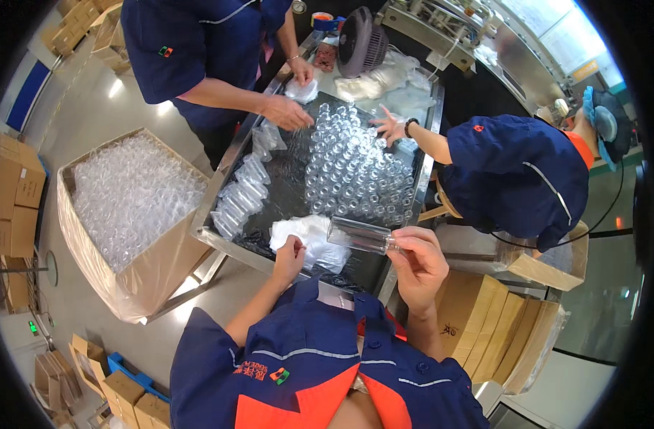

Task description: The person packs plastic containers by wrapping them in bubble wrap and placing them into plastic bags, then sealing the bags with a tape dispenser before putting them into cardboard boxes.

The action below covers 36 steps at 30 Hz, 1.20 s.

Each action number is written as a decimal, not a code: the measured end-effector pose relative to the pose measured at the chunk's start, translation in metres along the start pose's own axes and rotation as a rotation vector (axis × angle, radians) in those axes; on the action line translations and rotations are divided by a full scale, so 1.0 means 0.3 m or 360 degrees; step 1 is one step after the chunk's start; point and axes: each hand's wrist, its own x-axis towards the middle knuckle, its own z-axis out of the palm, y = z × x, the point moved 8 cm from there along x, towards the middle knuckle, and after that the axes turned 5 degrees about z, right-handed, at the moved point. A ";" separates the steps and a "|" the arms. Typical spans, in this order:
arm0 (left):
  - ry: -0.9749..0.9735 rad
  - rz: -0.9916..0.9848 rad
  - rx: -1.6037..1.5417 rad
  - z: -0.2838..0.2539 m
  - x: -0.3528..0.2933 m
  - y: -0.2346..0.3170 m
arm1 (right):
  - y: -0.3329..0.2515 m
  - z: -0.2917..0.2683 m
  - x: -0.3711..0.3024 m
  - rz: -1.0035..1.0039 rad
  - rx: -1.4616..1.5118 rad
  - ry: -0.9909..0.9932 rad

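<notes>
In the right fingers (411, 244), a clear bottle (357, 235) was gripped by its neck above the tabletop (288, 184), apparently leaving its body unobstructed; left fingers (296, 247) were curled at plastic bags (321, 250), grip unclear; beyond, massed bottles (350, 170) were placed within reach.

dk tbl (287, 171) w/ clr btls (350, 170) bunched, plastic bags (318, 239) nr edge
</notes>
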 end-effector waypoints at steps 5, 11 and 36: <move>-0.0143 0.0059 0.0179 0.003 0.003 0.030 | -0.130 0.026 0.009 -0.0453 -0.0340 -0.0004; -0.0146 0.0275 0.0300 0.018 -0.003 0.040 | -0.231 0.053 0.024 -0.0710 -0.0470 -0.0050; -0.0166 0.0401 0.0262 0.036 -0.018 0.017 | 0.020 0.016 -0.039 0.0383 0.1591 0.0035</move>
